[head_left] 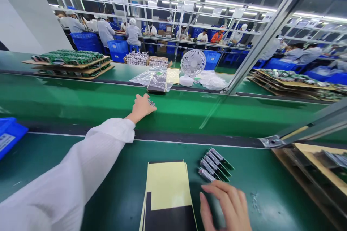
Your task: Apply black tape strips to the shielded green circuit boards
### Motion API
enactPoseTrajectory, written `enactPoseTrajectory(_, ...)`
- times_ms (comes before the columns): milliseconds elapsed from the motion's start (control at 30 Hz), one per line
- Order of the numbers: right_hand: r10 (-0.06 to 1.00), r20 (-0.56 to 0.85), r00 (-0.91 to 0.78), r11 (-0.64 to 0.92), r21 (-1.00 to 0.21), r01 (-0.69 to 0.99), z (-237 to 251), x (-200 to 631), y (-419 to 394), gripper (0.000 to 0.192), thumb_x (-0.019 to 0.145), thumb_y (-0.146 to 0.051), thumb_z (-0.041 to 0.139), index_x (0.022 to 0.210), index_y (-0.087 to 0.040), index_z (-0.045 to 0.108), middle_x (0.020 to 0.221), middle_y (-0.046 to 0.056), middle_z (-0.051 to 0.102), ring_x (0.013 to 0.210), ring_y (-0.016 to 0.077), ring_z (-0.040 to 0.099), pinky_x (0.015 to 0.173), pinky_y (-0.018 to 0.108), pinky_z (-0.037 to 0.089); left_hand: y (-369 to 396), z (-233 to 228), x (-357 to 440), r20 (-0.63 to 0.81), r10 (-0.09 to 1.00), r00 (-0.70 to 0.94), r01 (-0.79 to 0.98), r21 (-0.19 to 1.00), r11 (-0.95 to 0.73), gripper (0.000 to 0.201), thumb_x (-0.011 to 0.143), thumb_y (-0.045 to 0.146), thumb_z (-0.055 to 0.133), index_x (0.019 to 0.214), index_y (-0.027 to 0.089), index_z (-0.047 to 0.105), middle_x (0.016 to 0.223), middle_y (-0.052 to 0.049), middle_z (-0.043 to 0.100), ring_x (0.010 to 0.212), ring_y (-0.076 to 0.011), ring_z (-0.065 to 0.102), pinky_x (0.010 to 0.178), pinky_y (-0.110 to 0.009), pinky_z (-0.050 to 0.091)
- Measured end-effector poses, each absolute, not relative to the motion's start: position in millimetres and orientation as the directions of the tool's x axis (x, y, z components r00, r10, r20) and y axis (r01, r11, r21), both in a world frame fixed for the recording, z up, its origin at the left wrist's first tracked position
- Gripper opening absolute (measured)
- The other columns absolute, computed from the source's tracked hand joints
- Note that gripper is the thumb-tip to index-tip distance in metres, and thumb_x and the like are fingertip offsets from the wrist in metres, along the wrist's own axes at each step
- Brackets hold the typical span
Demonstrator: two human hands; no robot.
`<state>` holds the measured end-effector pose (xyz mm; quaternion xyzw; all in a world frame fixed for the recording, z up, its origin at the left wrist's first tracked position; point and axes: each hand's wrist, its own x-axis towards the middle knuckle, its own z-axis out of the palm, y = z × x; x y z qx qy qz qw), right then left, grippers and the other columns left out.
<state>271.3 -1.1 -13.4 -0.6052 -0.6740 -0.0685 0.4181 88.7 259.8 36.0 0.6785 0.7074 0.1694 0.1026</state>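
My left hand reaches out over the green conveyor belt, its fingers curled round a small grey ridged part. Most of that part is hidden by the hand. Low in the view, my right hand has its thumb and fingers apart, with nothing seen between them. Just beyond its fingertips several circuit boards with grey parts on them lie in a slanted row. Left of this hand is a stack of pale yellow sheets with black areas.
Boards on stacked panels stand beyond the belt, with a white fan and plastic bags. A metal post rises at right. A blue bin sits left, wooden trays right. People work in the background.
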Motion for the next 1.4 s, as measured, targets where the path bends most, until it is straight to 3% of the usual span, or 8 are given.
enactPoseTrajectory(200, 0.905, 0.423, -0.050, 0.324, -0.607, 0.726, -25.7, 228.9, -5.9, 0.030, 0.076, -0.002, 0.041, 0.095, -0.024, 0.046, 0.077, 0.004, 0.057, 0.074, 0.0221, 0.051, 0.061, 0.033, 0.044, 136.1, 39.8, 10.7, 0.084, 0.993, 0.087, 0.926, 0.362, -0.112, 0.051, 0.069, 0.031, 0.060, 0.117, 0.023, 0.047, 0.108, -0.006, 0.043, 0.089, -0.0224, 0.058, 0.073, -0.031, 0.050)
enactPoseTrajectory(400, 0.915, 0.360, -0.180, 0.347, -0.477, 0.808, -11.9, 192.4, 3.6, 0.038, 0.072, 0.004, 0.036, 0.098, -0.020, 0.049, 0.080, 0.008, 0.058, 0.074, 0.0240, 0.054, 0.055, 0.034, 0.048, 51.8, 2.4, -26.5, 0.290, 0.945, 0.150, 0.954, 0.209, -0.216, 0.041, 0.079, 0.029, 0.047, 0.118, 0.016, 0.042, 0.117, -0.015, 0.048, 0.101, -0.0317, 0.053, 0.081, -0.045, 0.047)
enactPoseTrajectory(567, 0.899, 0.352, -0.261, 0.392, -0.383, 0.836, -2.8, 185.7, 8.7, 0.041, 0.068, 0.007, 0.037, 0.100, -0.015, 0.048, 0.080, 0.010, 0.058, 0.072, 0.0252, 0.055, 0.055, 0.037, 0.051, 39.8, -7.1, -23.9, 0.430, 0.881, 0.198, 0.959, 0.101, -0.266, 0.019, 0.085, 0.021, 0.043, 0.093, 0.019, 0.060, 0.105, -0.017, 0.055, 0.095, -0.0346, 0.052, 0.076, -0.048, 0.043)
enactPoseTrajectory(733, 0.918, 0.297, -0.264, 0.355, -0.316, 0.880, -2.2, 179.4, 11.1, 0.039, 0.067, 0.008, 0.040, 0.097, -0.014, 0.049, 0.079, 0.010, 0.055, 0.069, 0.0252, 0.053, 0.055, 0.040, 0.051, 26.4, 2.0, -10.7, 0.431, 0.892, 0.137, 0.927, 0.262, -0.269, 0.011, 0.086, 0.022, 0.044, 0.085, 0.022, 0.055, 0.091, -0.008, 0.061, 0.085, -0.0257, 0.056, 0.073, -0.038, 0.043)
enactPoseTrajectory(800, 0.907, 0.319, -0.273, 0.362, -0.265, 0.894, -3.2, 177.6, 11.3, 0.037, 0.068, 0.008, 0.039, 0.098, -0.012, 0.049, 0.078, 0.011, 0.055, 0.069, 0.0257, 0.052, 0.057, 0.042, 0.050, 17.5, 8.6, 1.1, 0.269, 0.963, 0.030, 0.771, 0.607, -0.194, 0.004, 0.085, 0.026, 0.048, 0.084, 0.022, 0.049, 0.088, -0.006, 0.060, 0.086, -0.0224, 0.057, 0.074, -0.035, 0.043)
enactPoseTrajectory(867, 0.896, 0.346, -0.278, 0.371, -0.238, 0.898, -3.8, 177.4, 11.2, 0.036, 0.069, 0.007, 0.038, 0.098, -0.010, 0.050, 0.076, 0.011, 0.054, 0.069, 0.0261, 0.052, 0.058, 0.043, 0.050, 8.5, 14.7, 14.6, -0.126, 0.985, 0.118, 0.358, 0.931, 0.076, 0.017, 0.080, 0.034, 0.055, 0.080, 0.022, 0.044, 0.084, -0.003, 0.059, 0.081, -0.0196, 0.059, 0.069, -0.031, 0.044)
enactPoseTrajectory(1000, 0.900, 0.323, -0.292, 0.381, -0.260, 0.888, -3.8, 180.2, 11.5, 0.040, 0.065, 0.008, 0.036, 0.098, -0.010, 0.050, 0.075, 0.011, 0.052, 0.069, 0.0257, 0.051, 0.056, 0.042, 0.049, -3.1, 17.0, 33.7, -0.374, 0.742, 0.557, -0.031, 0.883, 0.469, 0.043, 0.065, 0.046, 0.070, 0.073, 0.020, 0.037, 0.089, -0.002, 0.055, 0.075, -0.0143, 0.055, 0.066, -0.026, 0.040)
enactPoseTrajectory(1400, 0.920, 0.265, -0.288, 0.376, -0.397, 0.837, -8.0, 186.7, 18.8, 0.038, 0.071, 0.006, 0.036, 0.103, -0.013, 0.046, 0.079, 0.009, 0.053, 0.070, 0.0235, 0.050, 0.058, 0.038, 0.046, -8.6, 4.9, 36.0, -0.341, 0.747, 0.571, -0.075, 0.885, 0.460, 0.044, 0.066, 0.044, 0.070, 0.073, 0.020, 0.033, 0.106, -0.012, 0.057, 0.092, -0.0210, 0.054, 0.069, -0.029, 0.035)
